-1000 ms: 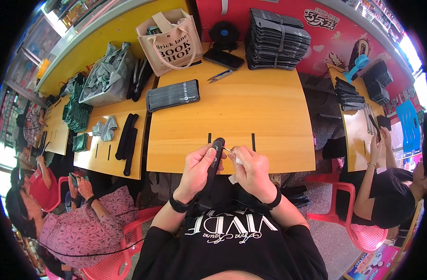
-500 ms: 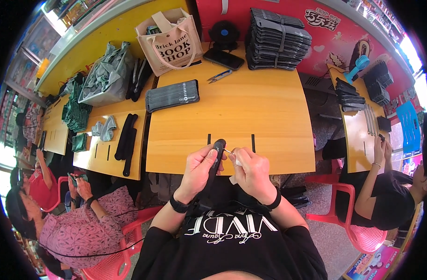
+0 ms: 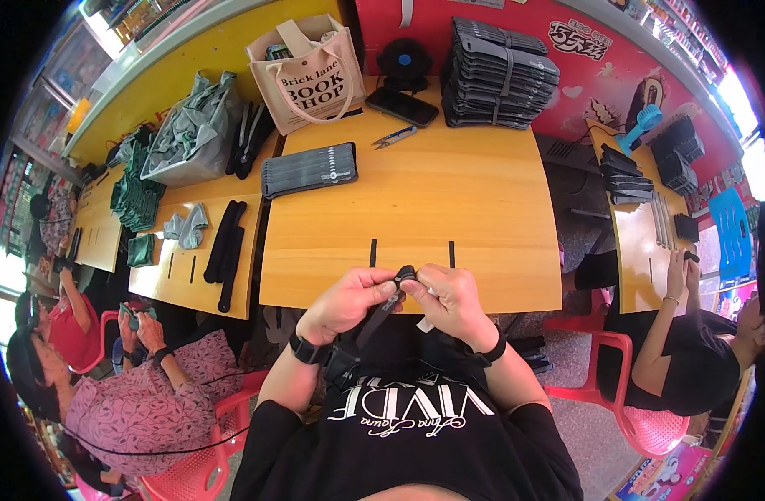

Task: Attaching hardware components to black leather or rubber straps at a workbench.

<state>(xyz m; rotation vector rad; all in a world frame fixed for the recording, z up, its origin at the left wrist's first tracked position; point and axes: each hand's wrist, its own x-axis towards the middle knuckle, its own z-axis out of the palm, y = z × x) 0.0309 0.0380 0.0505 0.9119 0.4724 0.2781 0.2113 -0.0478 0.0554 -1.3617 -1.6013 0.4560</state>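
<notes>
hands (image 3: 399,301) together (fingers pinched), wrists bent

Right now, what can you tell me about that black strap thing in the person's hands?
The strap is a narrow black band, soft and fabric-like by its look. Its top end is pinched between the fingertips of the left hand and the right hand, just above the near edge of the wooden table. From there it hangs down slantwise toward the person's lap. A small white tag seems to stick out under the right hand. Finer details are too small to tell.
</notes>
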